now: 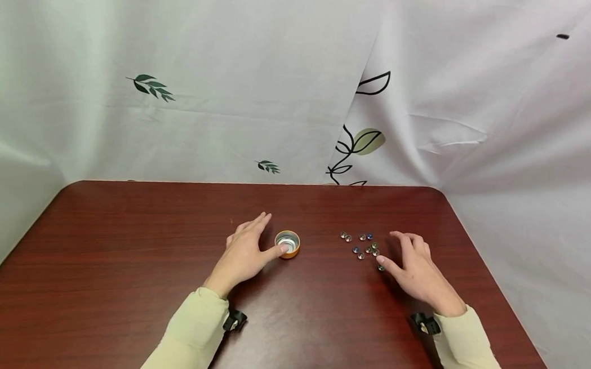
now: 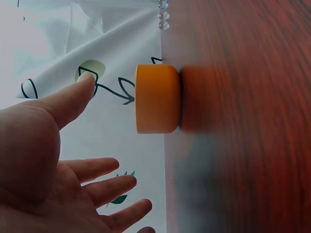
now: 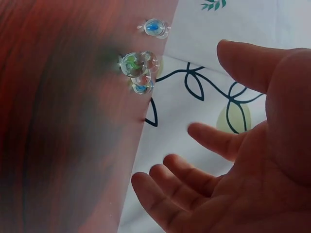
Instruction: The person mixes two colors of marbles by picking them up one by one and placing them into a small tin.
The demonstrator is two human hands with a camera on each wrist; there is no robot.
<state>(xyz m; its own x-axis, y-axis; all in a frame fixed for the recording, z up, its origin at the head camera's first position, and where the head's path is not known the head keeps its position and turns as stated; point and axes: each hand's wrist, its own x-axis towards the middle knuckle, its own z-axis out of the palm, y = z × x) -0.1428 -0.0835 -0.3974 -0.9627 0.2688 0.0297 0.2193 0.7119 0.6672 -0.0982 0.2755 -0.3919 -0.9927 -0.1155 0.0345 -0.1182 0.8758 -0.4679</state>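
Note:
A small round orange tin with a silvery inside stands upright on the table, its top uncovered. My left hand is beside it with fingers spread; in the left wrist view the thumb is apart from the orange tin. Several clear glass marbles with coloured centres lie loosely scattered to the right of the tin. My right hand hovers at their right side, fingers apart and holding nothing. The nearest marble in the right wrist view, a green-centred one, is apart from the thumb.
The dark reddish wooden table has rounded far corners. White cloth with leaf prints hangs behind it and along its right side. A black strap with a small device sits on each wrist.

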